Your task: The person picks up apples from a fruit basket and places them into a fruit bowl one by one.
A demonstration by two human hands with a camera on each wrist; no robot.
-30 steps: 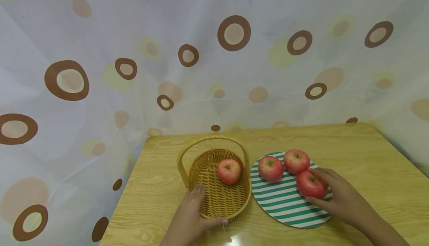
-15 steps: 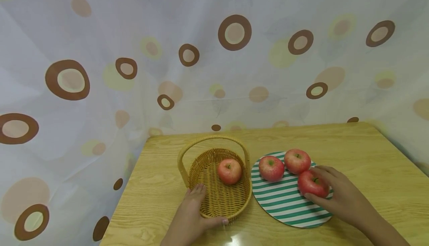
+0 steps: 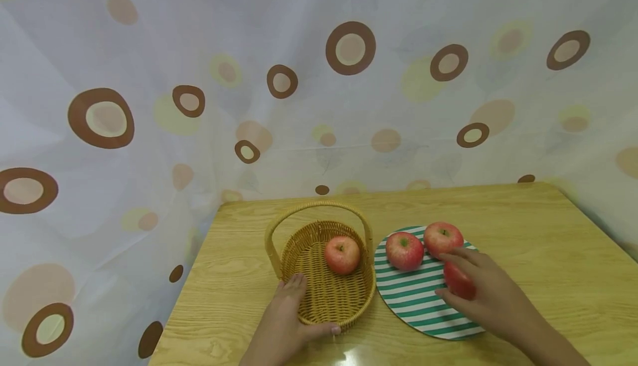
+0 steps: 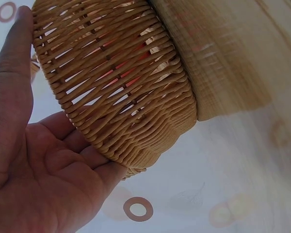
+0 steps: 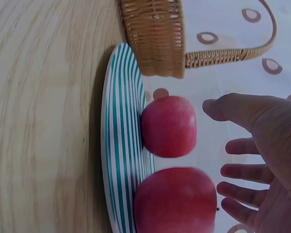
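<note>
My left hand (image 3: pixel 284 319) holds the near left rim of a round wicker basket (image 3: pixel 366 299), fingertips over the edge and thumb along the front rim. In the left wrist view the wicker wall (image 4: pixel 116 87) stands close to the palm, and the rim hides the fingertips. A red apple (image 3: pixel 342 255) lies in the basket. My right hand (image 3: pixel 490 294) hovers with spread fingers over a red apple (image 3: pixel 458 282), partly hiding it. The right wrist view shows a gap between that hand (image 5: pixel 262 160) and the apples. Two more apples, one left (image 3: pixel 405 251) and one behind (image 3: pixel 443 239), sit on the striped round mat.
The green-and-white striped mat (image 3: pixel 408 305) lies just right of the basket on the wooden table (image 3: pixel 538 233). The basket's tall arched handle (image 3: pixel 319 204) rises over it. A white sheet with brown circles (image 3: pixel 309 22) hangs behind and to the left.
My right hand has let go of the nearest apple and shifted slightly left and up over it, fingers spreading. The left hand and basket stay put.
</note>
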